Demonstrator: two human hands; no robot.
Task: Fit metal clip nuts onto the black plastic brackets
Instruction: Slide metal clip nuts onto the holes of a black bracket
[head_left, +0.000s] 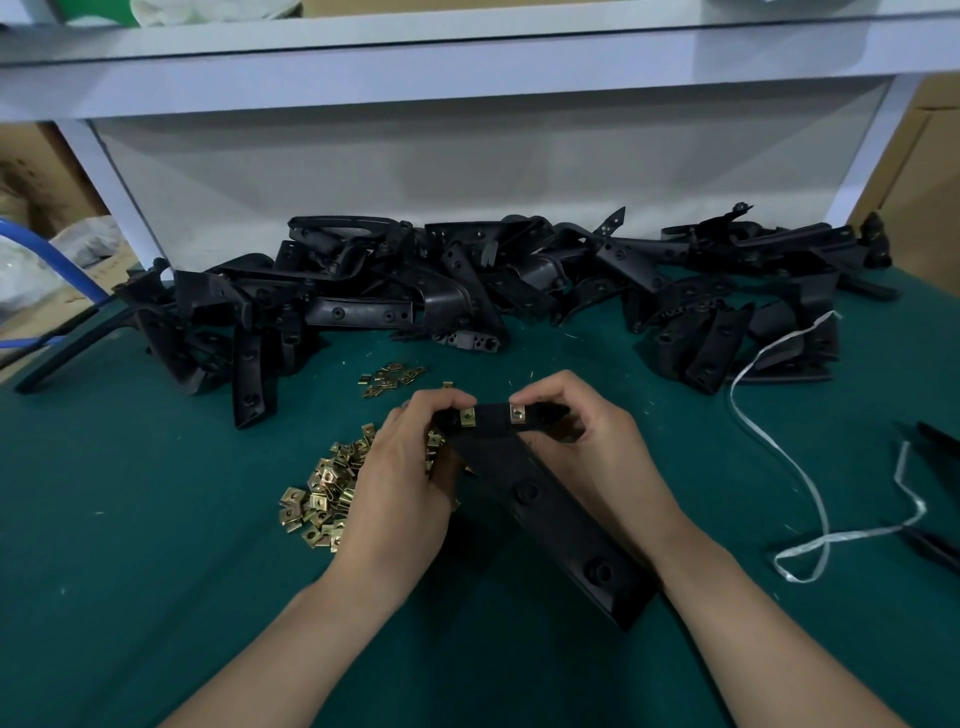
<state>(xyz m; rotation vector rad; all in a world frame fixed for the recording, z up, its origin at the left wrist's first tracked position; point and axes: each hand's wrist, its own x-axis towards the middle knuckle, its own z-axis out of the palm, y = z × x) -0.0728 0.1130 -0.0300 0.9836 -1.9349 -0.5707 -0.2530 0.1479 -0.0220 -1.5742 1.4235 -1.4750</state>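
Note:
Both my hands hold one long black plastic bracket (545, 514) above the green table, its far end raised between my fingers. Two brass clip nuts sit on that far end, one (468, 417) under my left fingertips and one (517, 413) under my right fingertips. My left hand (400, 488) grips the bracket's left side and my right hand (587, 436) grips its right side. A heap of loose brass clip nuts (322, 493) lies just left of my left hand, with a smaller scatter (389, 380) farther back.
A long pile of black plastic brackets (467, 291) runs across the back of the green table (156, 545). A white string (810, 483) loops at the right beside more black parts (935, 441). A white shelf frame (467, 78) stands behind, with cardboard boxes at both sides.

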